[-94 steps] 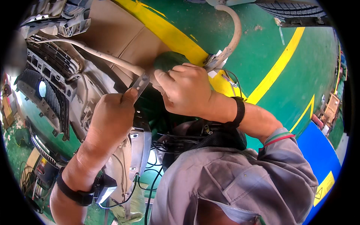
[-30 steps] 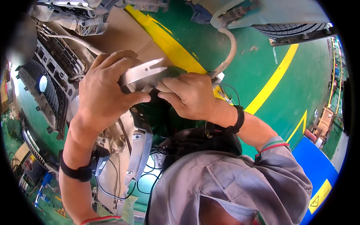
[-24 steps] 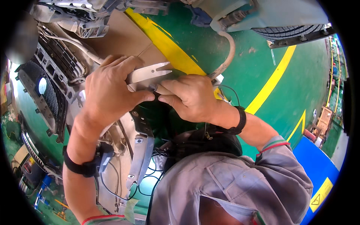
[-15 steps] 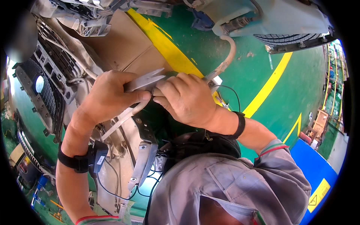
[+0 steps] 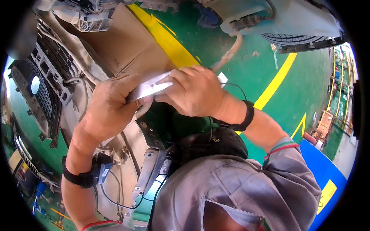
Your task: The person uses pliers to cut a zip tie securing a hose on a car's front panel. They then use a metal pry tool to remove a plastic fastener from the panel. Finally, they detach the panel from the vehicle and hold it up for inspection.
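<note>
My left hand (image 5: 110, 106) is closed round a flat silver metal piece with a forked end (image 5: 149, 87). The fork points toward my right hand (image 5: 196, 90), whose fingers are curled together right beside the prongs. What lies inside the right hand's grip is hidden. Just below the left fingers a pale hose (image 5: 143, 110) comes out, and beyond the right hand a dirty beige hose (image 5: 230, 54) runs up to a whitish plastic tank (image 5: 285, 17). Whether these hoses join behind my hands cannot be seen.
Dusty vehicle body parts (image 5: 129, 161) with a metal bracket (image 5: 148, 133) stand below my left hand. A brown cardboard sheet (image 5: 119, 46) lies ahead on the green floor. Black grille parts (image 5: 38, 90) are at the left, a blue board (image 5: 322, 165) at the right. Thin black cables (image 5: 123, 202) hang near my left wrist.
The metal piece has tilted, so its flat face shows more and looks brighter. My right hand has shifted slightly up and left, closer over the prongs. The left forearm has moved slightly right.
</note>
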Demonstrator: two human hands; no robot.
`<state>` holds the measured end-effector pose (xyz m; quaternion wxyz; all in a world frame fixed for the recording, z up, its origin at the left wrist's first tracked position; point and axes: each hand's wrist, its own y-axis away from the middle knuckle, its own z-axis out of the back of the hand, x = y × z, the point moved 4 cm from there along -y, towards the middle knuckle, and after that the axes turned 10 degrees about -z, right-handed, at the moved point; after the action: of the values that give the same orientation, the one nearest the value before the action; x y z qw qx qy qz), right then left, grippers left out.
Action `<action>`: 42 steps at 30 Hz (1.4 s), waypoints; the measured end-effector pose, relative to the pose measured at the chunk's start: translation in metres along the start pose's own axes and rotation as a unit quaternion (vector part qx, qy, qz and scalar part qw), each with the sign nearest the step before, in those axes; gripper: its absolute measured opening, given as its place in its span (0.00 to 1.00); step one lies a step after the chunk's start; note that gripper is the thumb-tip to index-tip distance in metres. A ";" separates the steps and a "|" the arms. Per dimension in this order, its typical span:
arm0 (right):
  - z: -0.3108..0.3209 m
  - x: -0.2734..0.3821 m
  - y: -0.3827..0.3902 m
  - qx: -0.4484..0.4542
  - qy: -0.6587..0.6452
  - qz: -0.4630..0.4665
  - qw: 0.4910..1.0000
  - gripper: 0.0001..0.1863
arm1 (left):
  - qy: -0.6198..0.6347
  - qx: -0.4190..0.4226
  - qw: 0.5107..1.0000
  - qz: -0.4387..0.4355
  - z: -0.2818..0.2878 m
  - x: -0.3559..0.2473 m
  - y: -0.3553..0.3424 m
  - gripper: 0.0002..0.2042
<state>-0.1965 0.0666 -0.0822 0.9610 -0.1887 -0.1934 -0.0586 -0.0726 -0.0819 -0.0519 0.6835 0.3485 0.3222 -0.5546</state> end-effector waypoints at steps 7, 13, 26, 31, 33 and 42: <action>-0.002 0.004 -0.011 0.015 -0.116 -0.031 0.993 0.14 | 0.027 -0.073 0.997 0.003 -0.011 0.015 0.019 0.16; -0.005 0.002 -0.018 0.108 -0.198 -0.121 0.967 0.11 | 0.053 -0.086 0.995 0.022 -0.017 0.015 0.029 0.14; -0.014 -0.015 -0.062 0.714 -0.458 -0.263 0.459 0.17 | -0.044 -0.141 0.985 -0.094 -0.002 -0.011 0.021 0.11; -0.035 -0.026 -0.051 0.737 -0.488 -0.246 0.398 0.10 | -0.042 -0.092 0.993 -0.065 -0.003 0.001 0.020 0.11; -0.026 -0.017 -0.049 0.672 -0.431 -0.200 0.568 0.08 | -0.007 -0.063 0.998 -0.031 -0.002 0.004 0.019 0.10; 0.003 0.008 -0.052 0.343 -0.216 0.060 0.912 0.05 | 0.133 -0.128 0.981 0.056 -0.012 0.009 0.031 0.07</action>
<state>-0.2001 0.0192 -0.0586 0.9029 0.1334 -0.3932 0.1111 -0.0408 -0.0724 -0.0620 0.7037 0.3463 0.4585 -0.4179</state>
